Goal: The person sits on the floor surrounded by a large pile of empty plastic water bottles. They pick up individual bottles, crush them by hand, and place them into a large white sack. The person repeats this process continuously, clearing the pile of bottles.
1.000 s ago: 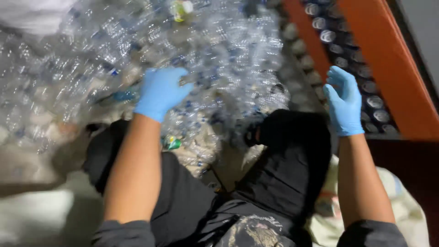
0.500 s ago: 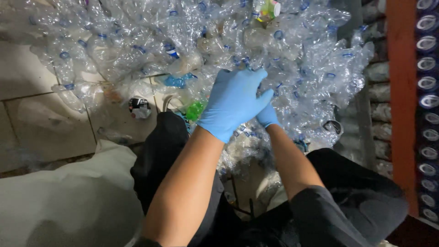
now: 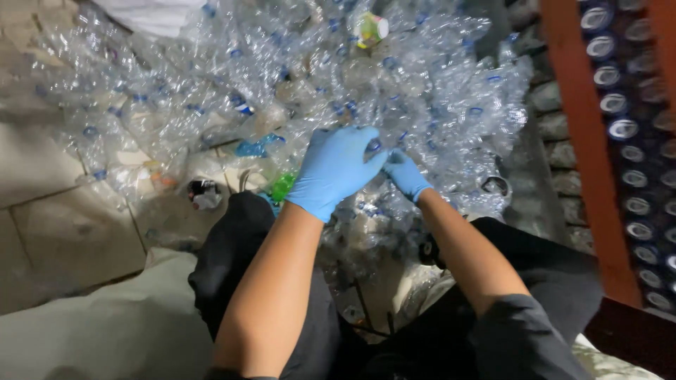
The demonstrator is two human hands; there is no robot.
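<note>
A tiled floor (image 3: 77,232) carries a wide heap of crushed clear plastic bottles (image 3: 282,77) with blue caps; an orange beam (image 3: 584,141) runs along its right edge beside rows of cans (image 3: 634,176). A green-labelled cup (image 3: 371,29) lies at the heap's far edge. Both blue-gloved hands meet at the heap's near edge: the left hand (image 3: 338,170) curls over a clear bottle (image 3: 373,149), the right hand (image 3: 406,174) pinches it from beneath.

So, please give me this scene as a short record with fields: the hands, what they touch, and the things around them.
left hand: blue glove, fingers curled on a clear bottle, grip unclear
right hand: blue glove, close against the left, partly hidden
pile of clear plastic bottles: crushed, many blue caps
green scrap: beside left wrist
orange frame: right, cans behind
</note>
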